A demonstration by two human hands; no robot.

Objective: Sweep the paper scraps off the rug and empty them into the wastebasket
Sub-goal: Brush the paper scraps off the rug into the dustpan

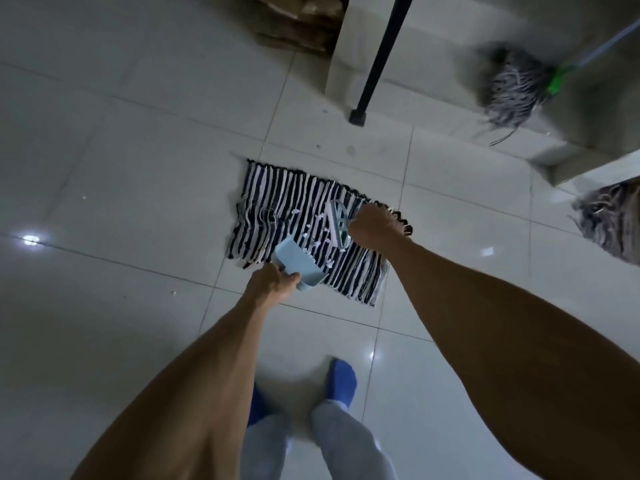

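while our right hand (pixel 375 227) grips the hand brush (pixel 338 224) and our left hand (pixel 273 280) clamps the handle of the pale blue dustpan (pixel 294 263), we judge the sweeping step underway. paper scraps (pixel 313 237) lie on the striped rug (pixel 311 216) between brush and pan mouth. next: draw the brush toward the pan, keeping its lip flat on the rug. wastebasket not in view; a mop (pixel 512 88) stands well apart.
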